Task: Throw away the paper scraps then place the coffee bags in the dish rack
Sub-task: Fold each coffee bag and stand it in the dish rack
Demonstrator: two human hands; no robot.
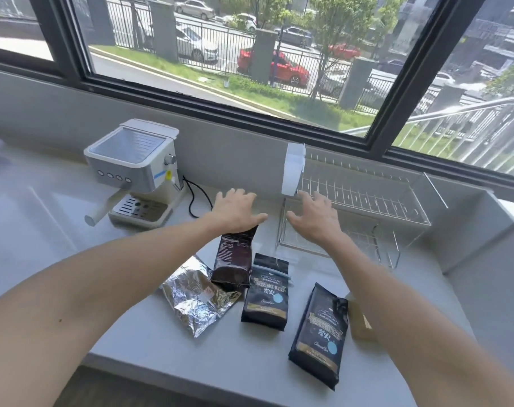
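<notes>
Several coffee bags lie on the white counter: a dark brown bag (234, 257), a crumpled silver foil bag (197, 298), a black bag (266, 295) and a second black bag (319, 333) nearest me. The wire dish rack (364, 198) stands at the back right under the window. My left hand (235, 211) hovers open above the top of the brown bag, fingers spread. My right hand (316, 218) is open too, held over the rack's left end. Neither hand holds anything. No paper scraps are visible.
A white espresso machine (135, 171) with a black cord (195, 198) stands at the back left. A white cutlery holder (293, 168) hangs on the rack's left end. A tan box (360, 321) sits partly hidden under my right forearm. The counter's front edge runs near me.
</notes>
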